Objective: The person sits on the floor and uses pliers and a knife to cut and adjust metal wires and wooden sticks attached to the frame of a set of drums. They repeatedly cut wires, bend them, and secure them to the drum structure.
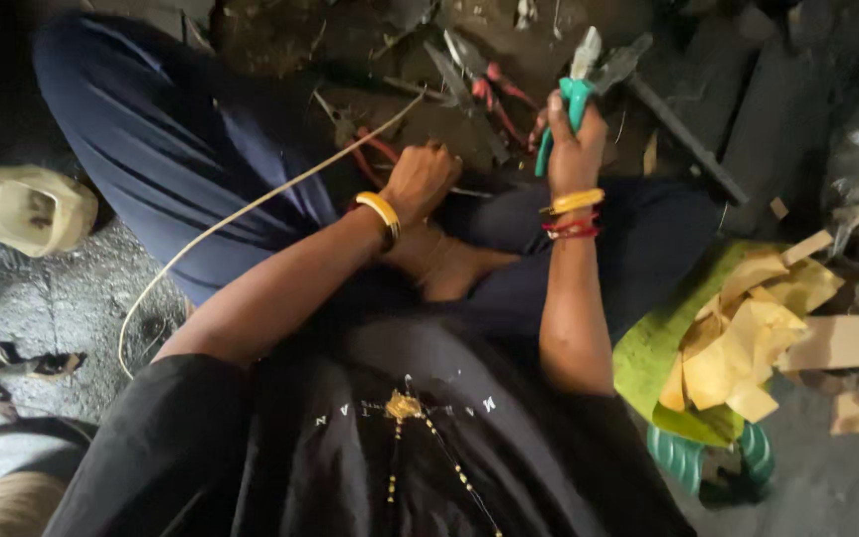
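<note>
Two hands work above the person's crossed legs on the ground: the right hand (575,134) grips teal-handled pliers (581,85), jaws pointing up. The left hand (422,179) is fisted around a thin pale wire (241,214) trailing toward the ground's left edge.

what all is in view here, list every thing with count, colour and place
pliers: one, teal handles, grey jaws, held up in the right hand
strip: one, pale and thin, runs from the left hand over the knee to the floor
red-handled tools: a few, count unclear, on the dark ground ahead
yellow scraps: a pile, on a green surface at right
wood pieces: several, pale, far right
container: one, cream, left floor
left hand: closed on the strip, yellow bangle
right hand: closed on the pliers, yellow and red bangles
</note>
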### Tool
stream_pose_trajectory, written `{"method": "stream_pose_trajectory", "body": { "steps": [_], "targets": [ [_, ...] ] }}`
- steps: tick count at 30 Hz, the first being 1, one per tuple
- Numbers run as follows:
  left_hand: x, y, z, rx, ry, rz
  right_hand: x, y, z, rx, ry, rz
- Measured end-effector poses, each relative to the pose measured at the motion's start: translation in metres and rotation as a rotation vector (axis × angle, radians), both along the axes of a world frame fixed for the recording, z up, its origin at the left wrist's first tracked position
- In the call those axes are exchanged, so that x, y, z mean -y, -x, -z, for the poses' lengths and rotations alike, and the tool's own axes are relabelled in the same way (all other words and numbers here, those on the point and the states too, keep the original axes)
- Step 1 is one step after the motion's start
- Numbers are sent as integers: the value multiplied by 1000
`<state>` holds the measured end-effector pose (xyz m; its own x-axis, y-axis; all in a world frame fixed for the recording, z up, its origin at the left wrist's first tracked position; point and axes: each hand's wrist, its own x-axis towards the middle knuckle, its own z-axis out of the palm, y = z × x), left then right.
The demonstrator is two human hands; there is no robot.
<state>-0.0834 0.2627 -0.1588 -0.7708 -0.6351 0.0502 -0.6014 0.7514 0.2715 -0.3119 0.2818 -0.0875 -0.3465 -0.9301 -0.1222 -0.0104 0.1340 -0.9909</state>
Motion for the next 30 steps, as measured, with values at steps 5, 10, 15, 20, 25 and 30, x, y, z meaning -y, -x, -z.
{"method": "stream_pose_trajectory", "body": {
  "steps": [5, 10, 15, 20, 25, 30],
  "targets": [
    [34, -16, -23, 21, -245, -173, 10, -4, -21, 124, 74, -15],
    [66, -35, -127, -1181, -686, -337, 12, -10, -33, 247, 42, 31],
    [79, -61, -190, -1497, -1033, -323, 10, -18, -35, 65, 149, -191],
    [79, -74, -196, -1479, -1355, -190, 7, -61, -39, 53, 184, -426],
    [76, -88, -189, -1442, -1424, -82, -1, -80, -48, -265, 247, -557],
    [68, -90, -186, -1320, -1470, -28, -3, -84, -39, -425, 161, -595]
  ]
}}
